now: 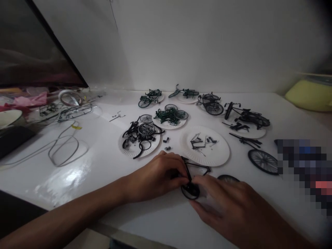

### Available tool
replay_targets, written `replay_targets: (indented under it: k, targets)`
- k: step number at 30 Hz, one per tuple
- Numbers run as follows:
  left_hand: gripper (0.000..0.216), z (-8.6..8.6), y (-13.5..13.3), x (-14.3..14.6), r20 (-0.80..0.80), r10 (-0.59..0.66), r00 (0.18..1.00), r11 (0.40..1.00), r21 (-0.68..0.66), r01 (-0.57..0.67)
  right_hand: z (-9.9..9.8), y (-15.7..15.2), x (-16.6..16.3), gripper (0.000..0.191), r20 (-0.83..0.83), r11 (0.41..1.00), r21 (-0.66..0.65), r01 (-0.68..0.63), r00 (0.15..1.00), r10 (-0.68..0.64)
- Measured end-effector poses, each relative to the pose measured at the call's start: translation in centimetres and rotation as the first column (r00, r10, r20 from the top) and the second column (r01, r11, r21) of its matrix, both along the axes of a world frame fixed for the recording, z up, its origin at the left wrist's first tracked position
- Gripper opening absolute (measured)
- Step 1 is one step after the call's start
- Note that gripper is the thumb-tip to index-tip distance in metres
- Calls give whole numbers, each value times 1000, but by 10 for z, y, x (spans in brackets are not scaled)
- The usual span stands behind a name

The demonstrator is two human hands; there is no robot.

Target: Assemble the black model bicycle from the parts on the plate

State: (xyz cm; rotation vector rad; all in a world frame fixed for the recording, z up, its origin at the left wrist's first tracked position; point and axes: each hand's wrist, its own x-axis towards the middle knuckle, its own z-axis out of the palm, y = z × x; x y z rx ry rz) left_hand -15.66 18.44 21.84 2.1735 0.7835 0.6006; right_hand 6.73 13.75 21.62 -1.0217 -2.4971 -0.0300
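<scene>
A pale wall (207, 45) fills the far side of the room, dim and shadowed toward the corners. Against it stands a white, glossy table (98, 193), catching a bright patch of light at the near left. A dark screen (31, 48) leans into the far left, and a yellow bundle (310, 95) sits beyond the right edge. The person's right hand (230, 197) is at the near edge, partly curled, its upper finger and lower digit parted at the dark frame; I cannot tell how firmly they grip. The left hand (163, 174) is beside it, fingers folded and thumb meeting forefinger in a pinch on the same piece. Three white plates lie near the middle: a right plate (221, 147) with small dark and silvery parts, a left plate (157, 141) heaped with black parts and wheels, and a green-laden plate (157, 125) farther back. Model bicycles (214, 108) stand and lie along the far side. At the left a looped cable (78, 143) lies near a tape roll (69, 98) and pink cloth (31, 99). The dark frame (198, 165) is in the near middle, between the hands, just before the right plate. A loose wheel (264, 161) rests to its right.
</scene>
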Motion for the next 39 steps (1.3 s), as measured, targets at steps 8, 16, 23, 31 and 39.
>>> replay_targets:
  k: [8,16,23,31,39]
  targets:
    - [5,2,-1,2,5,34,999,999,-14,-34,3,6,-1,36,104,991,108,-73,993,62]
    - [8,-4,-2,2,41,100,994,989,-109,-95,-1,4,1,31,143,991,120,-66,988,49]
    - [8,3,-4,-1,-30,78,997,997,-7,-78,-4,6,-1,28,59,991,124,-58,997,50]
    - [28,6,-4,-6,-131,9,991,965,260,26,-9,7,-1,20,-11,999,-42,-16,1000,15]
    - [25,23,2,-19,-318,4,948,879,453,148,-16,8,2,23,-7,997,-80,-14,1000,14]
